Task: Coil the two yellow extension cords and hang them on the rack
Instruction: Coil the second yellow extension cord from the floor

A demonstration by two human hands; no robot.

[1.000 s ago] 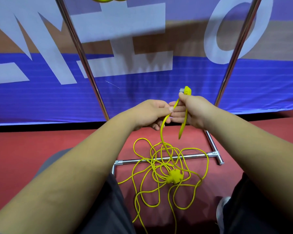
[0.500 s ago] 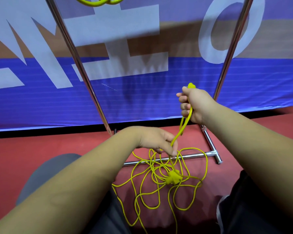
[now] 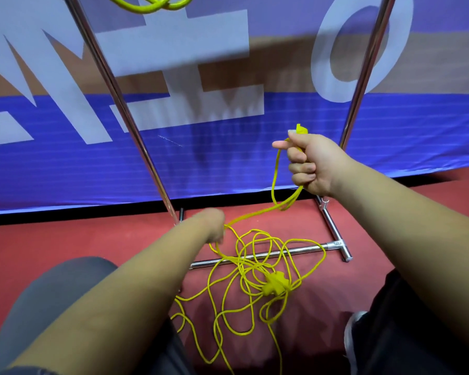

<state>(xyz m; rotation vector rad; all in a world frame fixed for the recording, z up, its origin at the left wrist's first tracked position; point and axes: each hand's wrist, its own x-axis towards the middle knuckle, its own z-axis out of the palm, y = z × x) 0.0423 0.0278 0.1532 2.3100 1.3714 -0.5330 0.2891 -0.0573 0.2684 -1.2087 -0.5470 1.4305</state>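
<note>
The right hand (image 3: 313, 163) gripped, with curled fingers, the plug end of the thin yellow rubber extension cord (image 3: 275, 285), above the chrome rack's base bar (image 3: 303, 249). The cord ran down-left to the blurred left hand (image 3: 214, 228); whether its fingers pinched, I cannot tell. The tangle lay across that bar.

Light: bright and even, seemingly from overhead.
Shadows: a broad soft shade lies across the banner (image 3: 228, 63); faint ones sit under the cord (image 3: 255, 280) on the floor (image 3: 65, 239).
Glare: thin highlights run along the rack poles (image 3: 136, 131).
Blur: the left hand (image 3: 214, 226) is smeared; the right hand (image 3: 312, 163) is sharp.
Distortion: wide-angle bend, with the poles splaying outward.
</note>
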